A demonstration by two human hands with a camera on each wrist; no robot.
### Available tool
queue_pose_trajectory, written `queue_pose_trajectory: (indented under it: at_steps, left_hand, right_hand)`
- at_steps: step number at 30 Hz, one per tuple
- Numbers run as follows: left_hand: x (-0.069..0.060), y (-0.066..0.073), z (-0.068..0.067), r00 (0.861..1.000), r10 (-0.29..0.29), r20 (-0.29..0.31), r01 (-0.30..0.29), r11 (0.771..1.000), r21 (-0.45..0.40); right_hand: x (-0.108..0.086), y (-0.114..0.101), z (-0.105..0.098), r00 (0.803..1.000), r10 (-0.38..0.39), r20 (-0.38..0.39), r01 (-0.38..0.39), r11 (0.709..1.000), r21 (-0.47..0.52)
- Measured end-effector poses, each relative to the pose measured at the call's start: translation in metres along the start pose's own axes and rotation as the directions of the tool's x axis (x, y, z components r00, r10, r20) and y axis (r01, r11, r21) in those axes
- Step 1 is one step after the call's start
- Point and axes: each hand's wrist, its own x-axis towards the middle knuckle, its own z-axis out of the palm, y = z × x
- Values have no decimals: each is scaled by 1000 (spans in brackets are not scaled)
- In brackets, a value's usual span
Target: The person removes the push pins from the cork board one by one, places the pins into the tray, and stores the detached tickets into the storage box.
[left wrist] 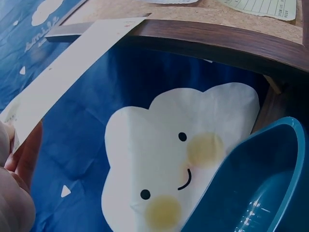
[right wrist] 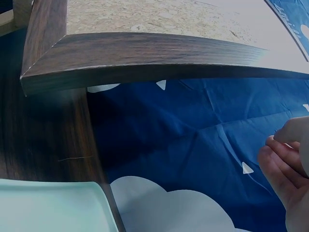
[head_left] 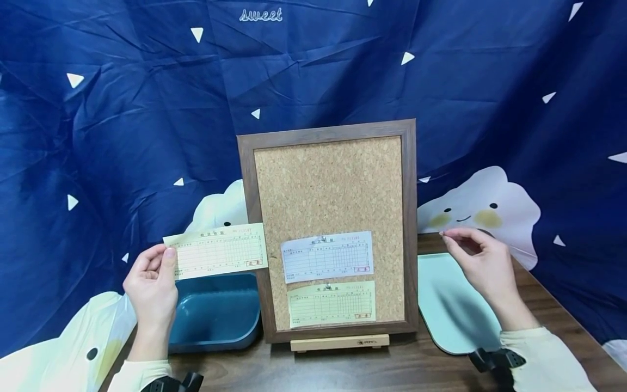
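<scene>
Left hand (head_left: 153,286) grips the slip (head_left: 220,251) by its left end, thumb on the face; slip runs rightward, long axis near level, rising slightly; far end overlaps the left edge of the board (head_left: 328,190) in head view, contact uncertain; right hand (head_left: 485,267) well apart, past the board's right side, pinching a tiny item (head_left: 441,233), perhaps a pin, too small to tell; left hand far nearer the slip; on the board, lavender slip (head_left: 328,258) above lower slip (head_left: 333,306); bin (head_left: 215,345) left, tray (head_left: 441,272) right.
</scene>
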Motion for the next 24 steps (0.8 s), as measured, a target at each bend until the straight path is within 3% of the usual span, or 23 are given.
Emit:
queue_pose_trajectory:
  at_steps: [24]
  left_hand:
    - [-4, -11, -16, 999, -38, -16, 39, 998, 55]
  right_hand:
    - [-12, 16, -11, 1000, 16, 4, -15, 995, -95]
